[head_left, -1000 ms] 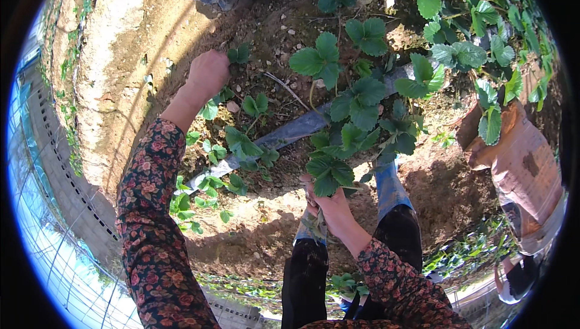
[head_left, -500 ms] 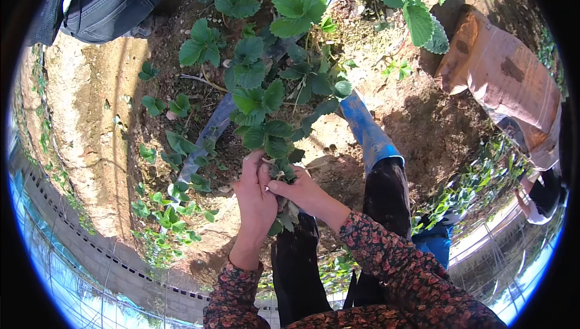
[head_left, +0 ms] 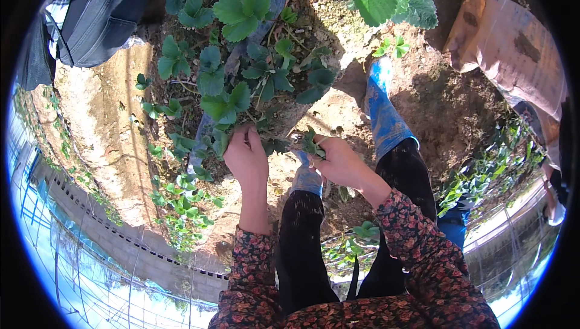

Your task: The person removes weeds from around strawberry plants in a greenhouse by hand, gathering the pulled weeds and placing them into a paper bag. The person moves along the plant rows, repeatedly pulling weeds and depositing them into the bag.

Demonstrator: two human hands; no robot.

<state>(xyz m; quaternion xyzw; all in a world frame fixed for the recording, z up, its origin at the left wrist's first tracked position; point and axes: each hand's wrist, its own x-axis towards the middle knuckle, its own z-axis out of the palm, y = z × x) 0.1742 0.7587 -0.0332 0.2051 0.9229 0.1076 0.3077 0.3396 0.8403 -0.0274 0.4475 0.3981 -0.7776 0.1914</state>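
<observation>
- While bent low over the bed, both forearms in flowered sleeves (head_left: pixel 417 250) reaching forward from the lower edge, between them black trousers (head_left: pixel 302 238) and blue boots (head_left: pixel 386 114) planted on the bare soil.
- Right hand (head_left: pixel 341 163) clenched on a small plucked sprig of leaves (head_left: pixel 311 143), fingers closed around its stems, held just above the ground and clear of the plant.
- Left hand (head_left: pixel 246 158) pressed into the base of the strawberry plant (head_left: pixel 241 87), fingers curled among the lower leaves; probably steadying or parting them, though grasping a stem or only touching cannot be told.
- Plant growing on a raised ridge, leaves spreading wide, so little free room close around the left hand.
- More open room to the right: bare brown soil (head_left: pixel 447 105) beside the boot.
- Farther off, another person's denim leg (head_left: pixel 103 15) at upper left, and a brown sack (head_left: pixel 513 45) at upper right, well apart.
</observation>
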